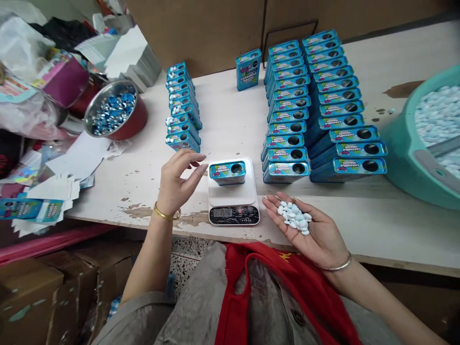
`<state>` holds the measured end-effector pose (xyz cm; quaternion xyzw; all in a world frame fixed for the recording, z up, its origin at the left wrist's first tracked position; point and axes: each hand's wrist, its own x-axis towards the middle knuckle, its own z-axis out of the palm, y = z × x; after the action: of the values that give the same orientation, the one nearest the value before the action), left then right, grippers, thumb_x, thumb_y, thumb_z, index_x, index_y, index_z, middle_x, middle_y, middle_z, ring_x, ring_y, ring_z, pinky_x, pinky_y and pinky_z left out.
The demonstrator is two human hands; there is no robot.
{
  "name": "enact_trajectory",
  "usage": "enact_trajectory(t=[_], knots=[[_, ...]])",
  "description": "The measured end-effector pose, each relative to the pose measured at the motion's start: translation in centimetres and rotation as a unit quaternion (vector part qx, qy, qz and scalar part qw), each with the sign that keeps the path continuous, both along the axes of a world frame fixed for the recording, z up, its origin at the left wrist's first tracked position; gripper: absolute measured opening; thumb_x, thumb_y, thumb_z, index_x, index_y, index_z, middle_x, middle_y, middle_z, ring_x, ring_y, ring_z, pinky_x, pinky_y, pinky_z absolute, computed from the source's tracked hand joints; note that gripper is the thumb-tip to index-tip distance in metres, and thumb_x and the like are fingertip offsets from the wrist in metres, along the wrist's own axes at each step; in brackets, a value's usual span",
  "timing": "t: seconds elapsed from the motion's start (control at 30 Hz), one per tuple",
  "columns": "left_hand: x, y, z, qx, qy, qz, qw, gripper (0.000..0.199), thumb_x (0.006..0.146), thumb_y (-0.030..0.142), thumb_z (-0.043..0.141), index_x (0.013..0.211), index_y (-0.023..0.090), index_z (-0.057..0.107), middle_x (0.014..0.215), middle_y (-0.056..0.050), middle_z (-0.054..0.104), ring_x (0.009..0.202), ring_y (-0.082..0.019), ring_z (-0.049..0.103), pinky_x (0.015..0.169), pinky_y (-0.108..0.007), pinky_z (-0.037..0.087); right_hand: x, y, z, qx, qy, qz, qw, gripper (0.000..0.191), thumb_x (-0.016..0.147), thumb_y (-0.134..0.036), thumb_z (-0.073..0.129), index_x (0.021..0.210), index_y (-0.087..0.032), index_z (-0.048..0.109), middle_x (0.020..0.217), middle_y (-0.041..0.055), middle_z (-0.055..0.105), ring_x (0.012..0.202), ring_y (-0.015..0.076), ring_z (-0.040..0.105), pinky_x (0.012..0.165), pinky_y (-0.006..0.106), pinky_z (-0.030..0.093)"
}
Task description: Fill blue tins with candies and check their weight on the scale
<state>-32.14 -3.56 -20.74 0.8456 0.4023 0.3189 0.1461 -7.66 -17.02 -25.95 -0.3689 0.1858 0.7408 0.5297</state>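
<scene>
A blue candy tin [227, 173] stands upright on a small white digital scale [233, 196], its round hole facing up. The scale's display seems to read 154.6. Just left of that tin is my left hand [178, 179], fingers apart and holding nothing; its tips are near the tin, but I cannot tell if they touch it. Palm up at the scale's right, my right hand [321, 239] cups a small heap of white and pale blue candies [294, 217].
Two long rows of blue tins [287, 128] stand right of the scale; a shorter row [182, 108] with candies on top is at left. One tin [248, 70] stands at the back. A turquoise tub [398, 139] holds candies; a metal bowl [138, 115] holds blue-silver pieces.
</scene>
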Motion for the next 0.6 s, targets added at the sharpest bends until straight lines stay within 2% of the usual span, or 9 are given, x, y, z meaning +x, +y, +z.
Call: enact_trajectory(t=[0.2,0.3,0.43,0.47,0.53,0.6], knots=[[0.0,0.1,-0.3,-0.021,0.004,-0.011,1.000,0.012,0.086,0.022,0.058,0.096,0.018,0.062,0.091,-0.003,0.061,0.075,-0.010,0.056,0.071,-0.026,0.048,-0.2,0.1,-0.1,-0.003,0.018,-0.002,1.000,0.032,0.087,-0.012,0.039,0.109,-0.009,0.062,0.119,0.0156,0.064,0.118,0.0268,0.055,0.094,0.037,0.051],[0.2,0.0,-0.6,-0.037,0.021,-0.019,0.999,0.017,0.087,0.029,0.057,0.101,0.019,0.061,0.095,-0.004,0.060,0.081,-0.012,0.056,0.074,-0.028,0.048,-0.2,0.2,-0.3,-0.005,0.027,-0.004,1.000,0.031,0.087,-0.012,0.041,0.108,-0.008,0.063,0.120,0.0166,0.064,0.118,0.0267,0.055,0.095,0.036,0.051],[1.1,0.3,-0.4,-0.036,0.129,-0.087,0.987,0.057,0.078,0.047,0.065,0.126,0.020,0.047,0.114,-0.010,0.055,0.103,-0.022,0.052,0.086,-0.038,0.044,-0.5,0.4,-0.5,-0.017,0.039,-0.014,0.999,0.031,0.087,-0.013,0.041,0.106,-0.007,0.065,0.118,0.0178,0.064,0.117,0.0266,0.056,0.095,0.036,0.051],[1.4,0.7,-0.3,-0.037,0.171,-0.112,0.978,0.058,0.079,0.047,0.063,0.127,0.020,0.046,0.113,-0.010,0.056,0.101,-0.023,0.052,0.086,-0.039,0.043,-0.6,0.4,-0.6,-0.021,0.045,-0.015,0.999,0.030,0.087,-0.013,0.042,0.105,-0.007,0.065,0.116,0.0179,0.065,0.116,0.0267,0.056,0.095,0.036,0.051],[2.1,2.2,-0.2,-0.036,0.231,-0.132,0.963,0.044,0.086,0.044,0.055,0.122,0.020,0.049,0.102,-0.008,0.060,0.092,-0.022,0.054,0.081,-0.037,0.042,-0.9,0.6,-0.8,-0.025,0.061,-0.009,0.998,0.027,0.086,-0.013,0.045,0.101,-0.006,0.067,0.113,0.0178,0.067,0.116,0.0270,0.057,0.095,0.036,0.051],[2.8,5.1,-0.3,-0.011,0.239,-0.101,0.966,0.033,0.089,0.038,0.050,0.117,0.019,0.051,0.096,-0.007,0.061,0.088,-0.021,0.054,0.079,-0.035,0.041,-1.0,1.0,-1.1,-0.020,0.079,-0.008,0.997,0.024,0.086,-0.013,0.049,0.098,-0.006,0.069,0.111,0.0176,0.068,0.115,0.0272,0.057,0.096,0.036,0.049]])
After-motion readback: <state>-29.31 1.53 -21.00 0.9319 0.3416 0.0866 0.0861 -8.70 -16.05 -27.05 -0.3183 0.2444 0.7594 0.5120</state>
